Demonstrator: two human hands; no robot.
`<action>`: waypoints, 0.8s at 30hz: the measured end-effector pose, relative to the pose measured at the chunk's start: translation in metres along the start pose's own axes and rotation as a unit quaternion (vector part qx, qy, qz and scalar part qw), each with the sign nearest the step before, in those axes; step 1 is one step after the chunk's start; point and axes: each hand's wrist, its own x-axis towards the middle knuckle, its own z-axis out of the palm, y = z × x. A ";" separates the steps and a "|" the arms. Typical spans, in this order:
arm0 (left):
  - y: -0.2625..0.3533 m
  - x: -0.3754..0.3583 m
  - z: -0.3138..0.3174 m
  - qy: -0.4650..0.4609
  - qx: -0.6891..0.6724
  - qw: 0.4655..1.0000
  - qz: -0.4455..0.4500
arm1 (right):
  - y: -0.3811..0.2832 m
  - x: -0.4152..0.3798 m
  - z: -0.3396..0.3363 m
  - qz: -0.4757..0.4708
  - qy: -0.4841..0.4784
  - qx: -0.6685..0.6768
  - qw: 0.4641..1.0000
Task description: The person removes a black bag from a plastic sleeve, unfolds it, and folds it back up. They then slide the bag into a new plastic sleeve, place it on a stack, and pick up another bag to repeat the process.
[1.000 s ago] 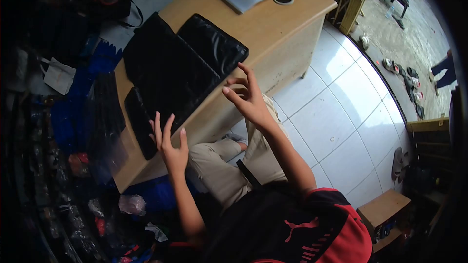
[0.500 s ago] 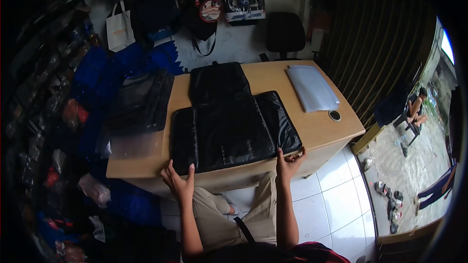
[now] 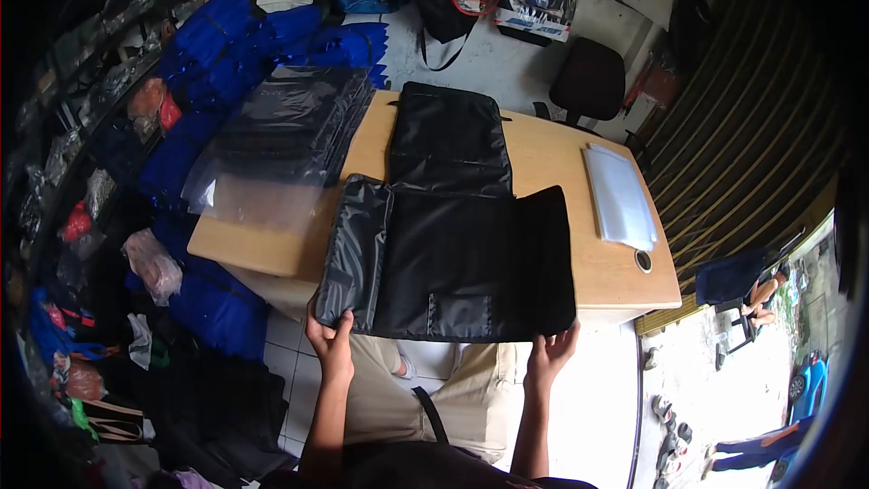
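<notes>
Black fabric piece (image 3: pixel 453 254) lies opened out on the wooden table (image 3: pixel 549 161), middle of frame, its near edge overhanging the table's front. Broad section runs left to right, long axis roughly along the line between the two hands; a narrower flap extends from it toward the top of the frame.

Left hand (image 3: pixel 333 346) at the lower-left corner: thumb laid over the shiny side panel, fingers curled under, corner pinched. Right hand (image 3: pixel 550 358) at the lower-right corner: fingertips meet the edge, partly hidden by it; cannot tell whether they grip or merely touch.

Key relation: bulk of the fabric lies up-frame from both sets of fingers. Each hand is nearest its own corner, neither closer overall. Upper flap well apart from both. Clear plastic bags (image 3: pixel 303 118) upper left; pale sheets (image 3: pixel 620 199) right of centre.
</notes>
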 end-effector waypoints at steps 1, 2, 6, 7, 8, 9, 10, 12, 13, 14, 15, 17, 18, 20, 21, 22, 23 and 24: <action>0.007 -0.002 0.002 -0.034 0.056 0.996 0.060 | 0.000 0.000 -0.001 -0.067 -0.028 -0.100 0.992; 0.013 0.001 0.001 -0.084 0.121 0.982 0.122 | -0.005 0.001 0.000 -0.094 -0.042 -0.177 0.979; 0.057 -0.001 0.020 -0.225 0.275 0.910 0.214 | -0.028 -0.002 0.007 -0.111 -0.131 -0.292 0.941; 0.068 -0.001 0.026 -0.274 0.300 0.889 0.212 | -0.036 -0.002 0.010 -0.121 -0.163 -0.315 0.927; 0.070 0.000 0.030 -0.309 0.315 0.869 0.226 | -0.036 -0.001 0.010 -0.136 -0.195 -0.325 0.916; 0.070 0.000 0.035 -0.343 0.328 0.847 0.241 | -0.036 0.001 0.009 -0.151 -0.225 -0.334 0.903; 0.069 -0.002 0.039 -0.368 0.337 0.838 0.221 | -0.033 0.007 0.006 -0.158 -0.291 -0.308 0.892; 0.066 -0.002 0.044 -0.414 0.440 0.758 0.245 | -0.033 0.014 0.003 -0.182 -0.368 -0.371 0.833; 0.070 -0.004 0.047 -0.421 0.473 0.730 0.257 | -0.038 0.014 0.002 -0.187 -0.379 -0.378 0.824; 0.076 -0.005 0.049 -0.427 0.476 0.717 0.278 | -0.042 0.016 0.002 -0.184 -0.392 -0.380 0.818; 0.079 0.002 0.051 -0.426 0.476 0.714 0.287 | -0.051 0.018 0.000 -0.167 -0.410 -0.383 0.811; 0.084 0.015 0.046 -0.457 0.422 0.746 0.239 | -0.052 0.031 -0.004 -0.157 -0.443 -0.288 0.834; 0.077 0.029 0.044 -0.460 0.374 0.771 0.232 | -0.051 0.036 -0.008 -0.113 -0.441 -0.271 0.848; 0.074 0.042 0.041 -0.450 0.378 0.775 0.232 | -0.044 0.050 -0.013 -0.042 -0.432 -0.221 0.873; 0.073 0.048 0.042 -0.451 0.392 0.766 0.235 | -0.044 0.060 -0.012 -0.040 -0.440 -0.219 0.870; 0.072 0.052 0.044 -0.435 0.496 0.711 0.244 | -0.046 0.064 -0.007 -0.055 -0.426 -0.247 0.869; 0.082 0.047 0.050 -0.392 0.575 0.670 0.258 | -0.047 0.068 -0.002 -0.070 -0.412 -0.276 0.866; 0.080 0.051 0.050 -0.396 0.581 0.656 0.274 | -0.046 0.071 0.001 -0.107 -0.409 -0.300 0.855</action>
